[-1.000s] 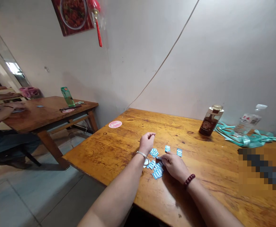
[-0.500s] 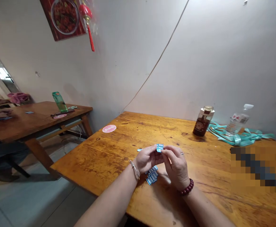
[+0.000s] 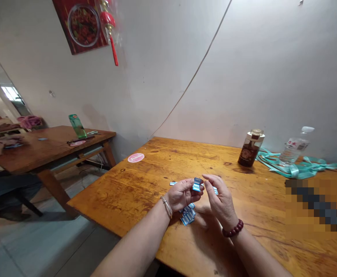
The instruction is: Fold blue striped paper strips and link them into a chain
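My left hand [image 3: 182, 194] is closed on several small blue-and-white labels [image 3: 197, 184], fanned between its thumb and fingers. Just to the right is my right hand [image 3: 222, 198], its thumb and index finger apart near the labels' edge. Through the gap between them shows another blue-and-white label [image 3: 215, 190]; whether it lies on the table or against the fingers I cannot tell. A loose pile of such labels [image 3: 188, 215] rests on the wooden table [image 3: 145, 192] under my hands. One more label [image 3: 173, 184] lies just beyond my left hand.
A pink round sticker [image 3: 136, 157] marks the table's left side. Toward the back right stand a brown drink bottle [image 3: 250, 150] and a clear bottle [image 3: 295, 148] among teal ribbons [image 3: 309, 167]. Another table [image 3: 41, 144] on the left holds a green bottle [image 3: 77, 126]; a person sits there.
My right fingers have come away from the labels in my left hand and spread. Those labels are now fanned further apart. The view has shifted slightly.
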The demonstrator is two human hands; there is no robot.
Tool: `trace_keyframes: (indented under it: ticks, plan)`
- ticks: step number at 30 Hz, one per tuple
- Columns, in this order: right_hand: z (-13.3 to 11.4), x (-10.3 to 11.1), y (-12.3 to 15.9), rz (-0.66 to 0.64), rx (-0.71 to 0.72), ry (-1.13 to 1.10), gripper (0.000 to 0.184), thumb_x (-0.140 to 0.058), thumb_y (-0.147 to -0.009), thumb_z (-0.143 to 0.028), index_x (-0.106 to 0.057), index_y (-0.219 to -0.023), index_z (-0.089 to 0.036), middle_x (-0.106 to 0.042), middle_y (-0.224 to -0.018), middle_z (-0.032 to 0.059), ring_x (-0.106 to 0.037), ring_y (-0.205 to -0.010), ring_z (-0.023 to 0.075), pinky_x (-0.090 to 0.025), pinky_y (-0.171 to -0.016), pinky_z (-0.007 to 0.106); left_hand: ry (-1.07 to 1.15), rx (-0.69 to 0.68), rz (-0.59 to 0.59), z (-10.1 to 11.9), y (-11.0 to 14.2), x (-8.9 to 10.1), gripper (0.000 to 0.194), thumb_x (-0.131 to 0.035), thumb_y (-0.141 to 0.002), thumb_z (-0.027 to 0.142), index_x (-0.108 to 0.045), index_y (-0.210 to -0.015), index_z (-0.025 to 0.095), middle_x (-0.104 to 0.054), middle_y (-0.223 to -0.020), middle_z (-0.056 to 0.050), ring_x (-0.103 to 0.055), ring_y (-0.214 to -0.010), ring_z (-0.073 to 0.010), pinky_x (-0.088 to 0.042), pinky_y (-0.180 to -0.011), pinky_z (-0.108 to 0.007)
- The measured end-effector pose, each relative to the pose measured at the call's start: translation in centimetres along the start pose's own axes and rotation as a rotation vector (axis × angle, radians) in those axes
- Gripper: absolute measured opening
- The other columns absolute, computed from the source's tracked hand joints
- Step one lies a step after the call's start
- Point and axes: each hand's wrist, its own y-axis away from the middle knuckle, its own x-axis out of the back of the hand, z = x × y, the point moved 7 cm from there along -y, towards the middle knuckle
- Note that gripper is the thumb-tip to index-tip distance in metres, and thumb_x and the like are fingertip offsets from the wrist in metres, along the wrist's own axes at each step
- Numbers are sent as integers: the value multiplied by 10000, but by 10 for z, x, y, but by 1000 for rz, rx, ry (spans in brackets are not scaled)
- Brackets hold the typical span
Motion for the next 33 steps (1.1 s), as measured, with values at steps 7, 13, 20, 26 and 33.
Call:
trace_keyframes:
  ticks: [7, 13, 20, 26, 33]
  plan:
    - [7, -6, -1, -153, -113, -95, 171, -451, -787, -278, -594, -769, -186, -575, -848, 56, -524, -834, 172, -419, -762, 315, -98, 84, -10, -7, 0, -1, 234, -520, -745, 304, -571, -870, 113, -592, -768, -60, -571, -693, -118, -417, -657, -231]
    - [8, -3, 0, -93, -155, -62, 177, -458, -778, -303, -567, -718, -177, -564, -731, 34, -523, -733, 156, -405, -708, 289, -370, 1, 132, 2, 2, 3, 286, -606, -661, 344, -574, -830, 115, -616, -770, -77, -595, -685, -136, -421, -612, -220]
    - [25, -16, 7, -154, -346, -263, 238, -432, -777, -368, -544, -731, -163, -567, -677, 21, -513, -648, 133, -407, -626, 252, -452, -45, 173, 15, 1, 17, 261, -620, -642, 300, -579, -800, 96, -627, -759, -95, -589, -626, -121, -429, -555, -193]
    - [49, -29, 18, -350, -342, 115, 223, -441, -732, -341, -568, -661, -172, -572, -648, 21, -503, -632, 145, -370, -589, 249, -183, -303, 563, 50, 9, 69, 138, -584, -662, 211, -541, -762, 127, -618, -757, -52, -563, -592, -66, -424, -519, -150]
    - [45, -51, 27, -551, -267, 491, 176, -474, -684, -309, -603, -627, -205, -599, -679, 23, -508, -661, 147, -314, -571, 239, -162, -362, 644, 53, 10, 77, 138, -590, -646, 210, -539, -751, 136, -610, -717, -41, -545, -551, -57, -408, -475, -138]
